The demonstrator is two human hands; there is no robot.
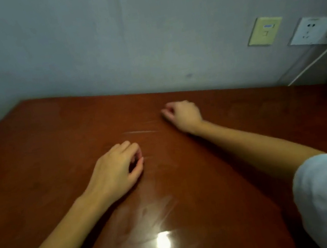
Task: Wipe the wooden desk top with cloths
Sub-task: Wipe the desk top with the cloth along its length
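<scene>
Dim, grey-blue light; one bright white glare spot on the desk top (31,147) at the lower middle; dark shadow at the lower right; everything looks soft and blurry; straight lines bend near the edges

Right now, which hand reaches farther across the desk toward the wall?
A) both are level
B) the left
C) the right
C: the right hand lies close to the far edge of the desk top below the wall, while the left hand sits nearer the camera.
</scene>
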